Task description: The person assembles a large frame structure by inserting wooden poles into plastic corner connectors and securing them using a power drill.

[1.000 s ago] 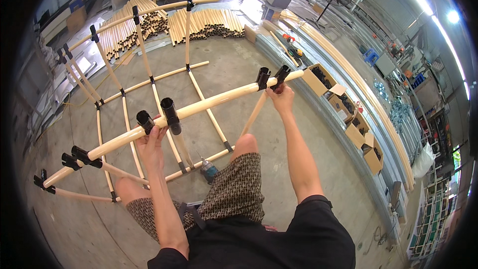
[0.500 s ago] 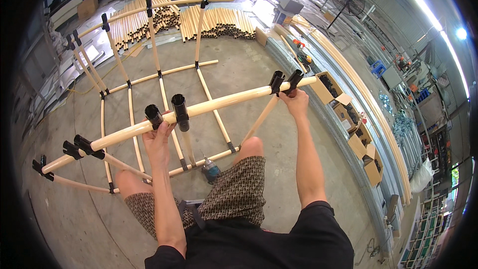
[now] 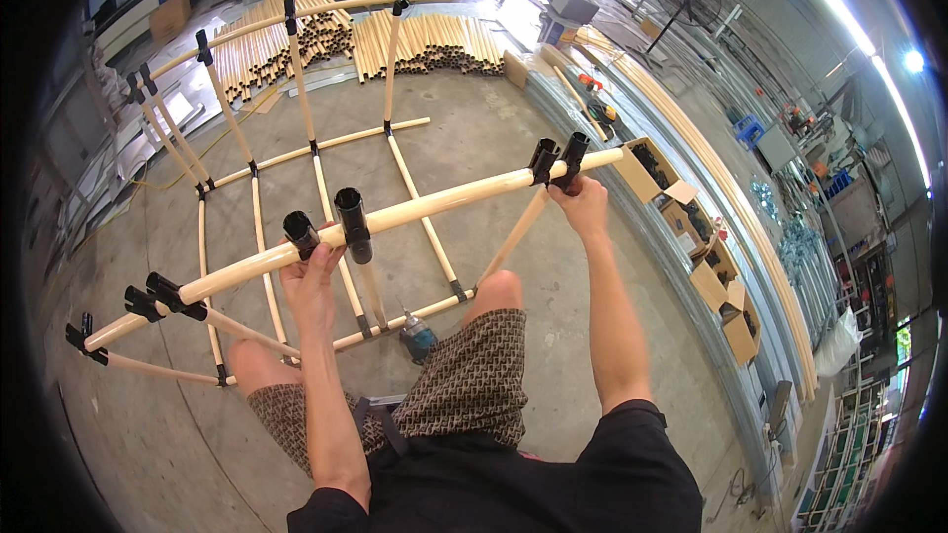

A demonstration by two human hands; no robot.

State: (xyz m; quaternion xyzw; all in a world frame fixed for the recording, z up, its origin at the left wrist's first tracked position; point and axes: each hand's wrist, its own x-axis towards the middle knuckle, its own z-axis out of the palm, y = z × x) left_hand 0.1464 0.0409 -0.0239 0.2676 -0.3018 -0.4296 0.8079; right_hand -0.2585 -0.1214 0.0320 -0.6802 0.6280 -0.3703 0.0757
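Cream pipe [image 3: 449, 199] sits crosswise in front of the person, right end higher in view, above the lower pipe grid [image 3: 437, 249]. Left hand [image 3: 311, 281] is closed on a black connector [image 3: 300, 230] midway along it, just left of a taller black sleeve [image 3: 352, 222]. Right hand [image 3: 581, 205] grips the lower part of the outermost black clamp [image 3: 572, 156], near the pipe's right end. Drill [image 3: 419, 341] on floor by the knee; open cartons [image 3: 738, 338] off right; pipe stacks [image 3: 425, 39] beyond.
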